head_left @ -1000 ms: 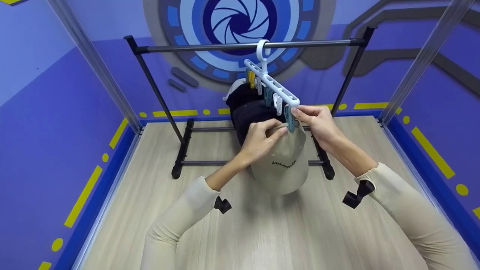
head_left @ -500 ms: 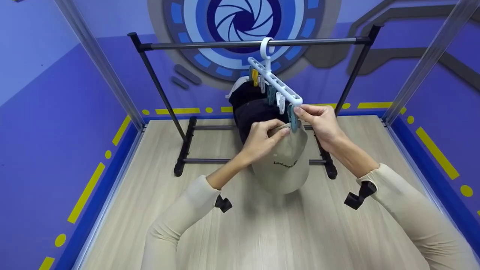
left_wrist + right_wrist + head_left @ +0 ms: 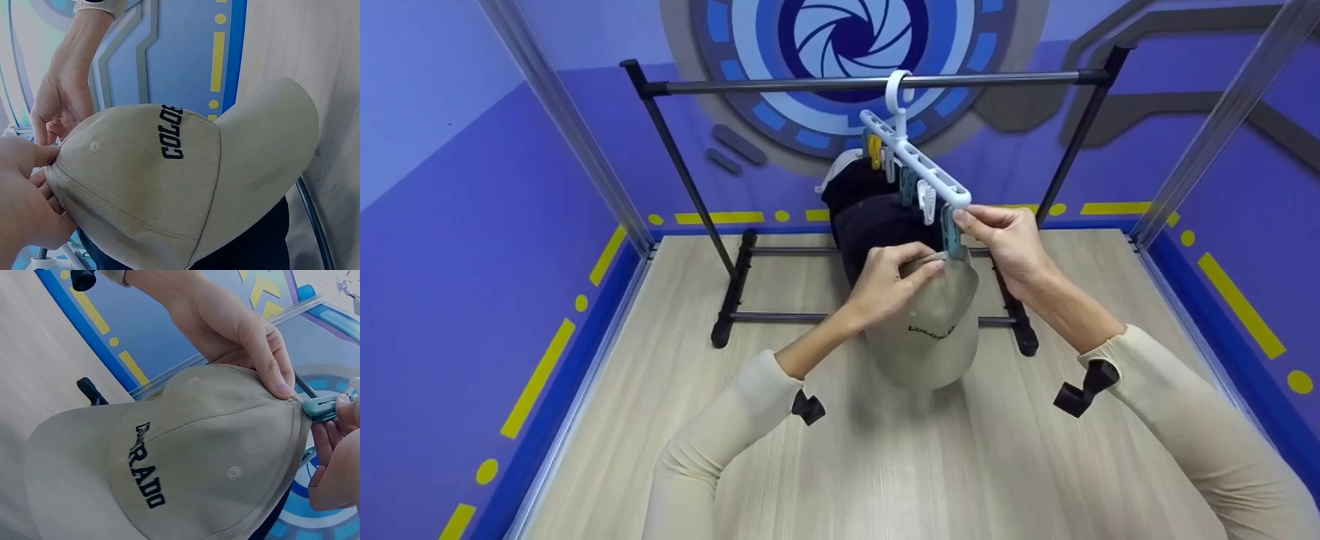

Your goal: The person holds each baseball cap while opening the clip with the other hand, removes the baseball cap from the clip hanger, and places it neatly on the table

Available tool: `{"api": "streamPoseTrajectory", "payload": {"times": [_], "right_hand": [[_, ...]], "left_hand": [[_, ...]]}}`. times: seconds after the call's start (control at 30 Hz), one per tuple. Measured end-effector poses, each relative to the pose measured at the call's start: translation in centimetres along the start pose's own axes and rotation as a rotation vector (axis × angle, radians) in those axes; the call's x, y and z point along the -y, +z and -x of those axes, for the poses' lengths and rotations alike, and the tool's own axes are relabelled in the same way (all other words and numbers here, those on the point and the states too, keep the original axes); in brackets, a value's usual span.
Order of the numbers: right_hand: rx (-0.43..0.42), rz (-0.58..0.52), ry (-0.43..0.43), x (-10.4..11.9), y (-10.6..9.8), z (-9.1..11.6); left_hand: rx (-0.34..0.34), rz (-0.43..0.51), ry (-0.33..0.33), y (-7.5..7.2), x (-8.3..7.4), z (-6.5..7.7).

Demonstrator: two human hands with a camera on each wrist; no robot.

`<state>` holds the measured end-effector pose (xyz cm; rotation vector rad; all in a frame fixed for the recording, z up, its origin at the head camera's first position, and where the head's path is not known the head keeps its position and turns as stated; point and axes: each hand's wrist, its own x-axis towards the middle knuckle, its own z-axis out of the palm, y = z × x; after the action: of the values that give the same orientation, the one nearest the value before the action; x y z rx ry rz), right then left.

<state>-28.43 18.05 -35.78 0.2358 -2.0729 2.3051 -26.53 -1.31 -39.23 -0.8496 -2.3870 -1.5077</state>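
Note:
A beige baseball cap [image 3: 922, 349] with dark lettering hangs crown up at the near end of a white clip hanger [image 3: 928, 166]. My left hand [image 3: 889, 281] pinches the cap's upper edge between thumb and fingers. My right hand [image 3: 1011, 244] pinches the top of a teal clothespin [image 3: 951, 229] under the hanger's near end. In the right wrist view, this clothespin [image 3: 320, 408] meets the cap's edge beside my left fingertips. The cap's brim [image 3: 270, 146] points downward and away from the hands. Behind it hang dark caps [image 3: 877, 225], partly hidden.
The hanger hooks over the bar [image 3: 780, 85] of a black metal rack. More clothespins line the hanger, including a yellow one [image 3: 874, 151] and a white one [image 3: 926, 201]. At the far end shows a white cap [image 3: 844, 166]. Blue panels [image 3: 457, 247] enclose the wood-look surface [image 3: 855, 457].
The head view has shifted slightly, so the whole scene sits a little further right and higher. Both hands keep their holds on the cap and the clothespin.

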Motion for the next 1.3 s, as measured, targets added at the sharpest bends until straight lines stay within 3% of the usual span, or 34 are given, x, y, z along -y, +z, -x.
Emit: {"api": "streamPoseTrajectory", "payload": {"times": [0.17,0.53,0.9,1.3], "right_hand": [[0.004,0.002,0.011,0.1,-0.2,-0.1],[0.022,0.069,0.014,-0.7,-0.8,-0.6],[0.094,0.002,-0.074,-1.5,-1.4,-1.2],[0.109,0.096,-0.141,-1.8,-2.2,-0.9]], "left_hand": [[0.032,-0.004,-0.002,0.2,0.2,0.3],[0.032,-0.004,0.001,-0.1,0.8,0.9],[0.024,0.002,-0.011,-0.4,1.5,1.4],[0.029,0.023,-0.01,-1.0,1.6,2.5]]}}
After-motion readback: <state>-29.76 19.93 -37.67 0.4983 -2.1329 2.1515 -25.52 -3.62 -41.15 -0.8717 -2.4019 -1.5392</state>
